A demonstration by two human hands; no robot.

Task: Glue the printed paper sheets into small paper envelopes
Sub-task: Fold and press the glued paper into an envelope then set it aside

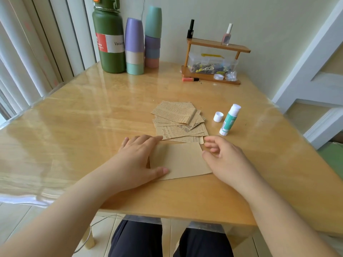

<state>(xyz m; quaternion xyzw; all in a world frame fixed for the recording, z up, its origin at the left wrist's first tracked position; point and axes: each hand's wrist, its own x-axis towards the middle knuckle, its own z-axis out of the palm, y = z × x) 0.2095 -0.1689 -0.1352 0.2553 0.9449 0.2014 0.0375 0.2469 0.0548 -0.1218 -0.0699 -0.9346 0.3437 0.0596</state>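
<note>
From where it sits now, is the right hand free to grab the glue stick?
Probably yes. The right hand holds nothing, its fingers loosely curled at the plain sheet's right edge. The uncapped glue stick stands just beyond it, with bare table between; the cap stands apart, to its left.

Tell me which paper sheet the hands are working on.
The plain brown sheet, blank side up, nearest the table edge. The left hand presses it flat; the printed sheets lie fanned in a pile behind it.

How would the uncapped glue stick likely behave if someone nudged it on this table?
The glue stick lies on its side, so its round body would probably roll. The glossy table looks smooth, so it may slide too. Being small plastic, it is likely light.
</note>
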